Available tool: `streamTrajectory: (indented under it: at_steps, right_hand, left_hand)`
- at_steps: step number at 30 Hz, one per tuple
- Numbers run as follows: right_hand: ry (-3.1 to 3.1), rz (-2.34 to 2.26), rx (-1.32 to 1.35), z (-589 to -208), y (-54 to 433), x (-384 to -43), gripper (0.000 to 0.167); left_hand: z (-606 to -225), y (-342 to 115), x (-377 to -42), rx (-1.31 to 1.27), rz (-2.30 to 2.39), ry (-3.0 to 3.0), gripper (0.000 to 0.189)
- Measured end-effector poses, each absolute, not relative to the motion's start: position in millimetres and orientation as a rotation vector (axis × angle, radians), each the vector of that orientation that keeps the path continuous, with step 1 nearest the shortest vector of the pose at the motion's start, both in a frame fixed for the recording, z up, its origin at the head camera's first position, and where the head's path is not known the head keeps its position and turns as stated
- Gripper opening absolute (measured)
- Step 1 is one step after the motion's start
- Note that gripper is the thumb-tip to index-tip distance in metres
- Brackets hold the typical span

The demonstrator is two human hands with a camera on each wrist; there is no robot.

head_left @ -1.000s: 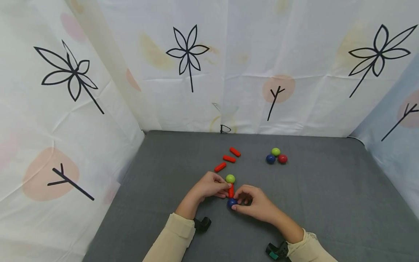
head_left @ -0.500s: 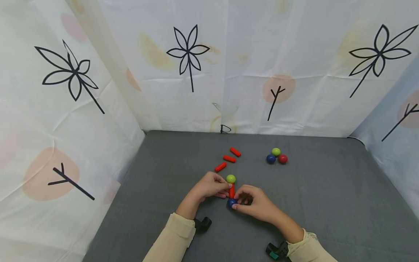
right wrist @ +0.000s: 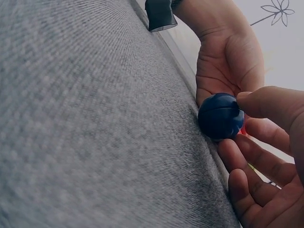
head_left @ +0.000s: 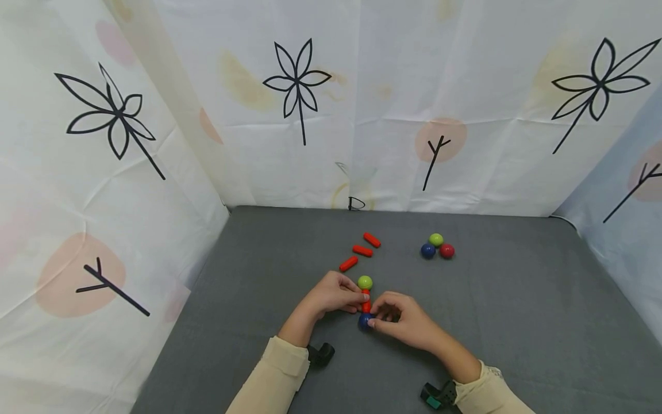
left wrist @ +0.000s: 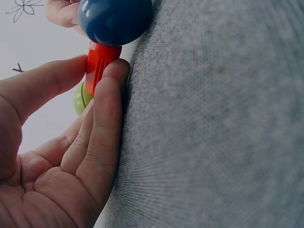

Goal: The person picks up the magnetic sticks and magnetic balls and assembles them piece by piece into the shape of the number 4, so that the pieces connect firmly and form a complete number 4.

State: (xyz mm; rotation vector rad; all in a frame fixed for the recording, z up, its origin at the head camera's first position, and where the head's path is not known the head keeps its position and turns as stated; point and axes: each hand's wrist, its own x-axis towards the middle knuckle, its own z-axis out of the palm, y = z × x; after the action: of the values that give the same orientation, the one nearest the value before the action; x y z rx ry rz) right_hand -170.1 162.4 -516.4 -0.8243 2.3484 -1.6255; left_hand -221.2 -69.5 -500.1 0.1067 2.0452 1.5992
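Head view, worktop (head_left: 517, 322) fills lower half of frame; curtain (head_left: 362, 115) behind it and at both sides. Lower centre: stick (head_left: 366, 303) stands on end between two balls, upper ball (head_left: 365, 282) above it, lower ball (head_left: 365, 321) below it. Left hand (head_left: 331, 296) just left of stick, pinching it. Right hand (head_left: 403, 319) just right, on lower ball. Three loose sticks (head_left: 362, 250) above left hand, in a slanting row. Cluster of three balls (head_left: 437, 247) right of those, touching each other.

Grey mat (head_left: 517, 322): three red rods (head_left: 362, 250), three balls (head_left: 437, 247)
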Motion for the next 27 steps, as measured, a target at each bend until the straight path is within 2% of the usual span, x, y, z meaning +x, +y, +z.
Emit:
streamTrajectory:
  at_steps: [12, 27]
  right_hand:
    - [2.33, -1.663, -0.822, -515, 166, -173, 0.009]
    - [2.525, -1.705, -0.754, -507, 183, -194, 0.008]
  left_hand:
    - [-497, -69, -220, 0.108, 1.591, 2.07, 0.016]
    - [-495, -69, -218, 0.098, 1.592, 2.072, 0.016]
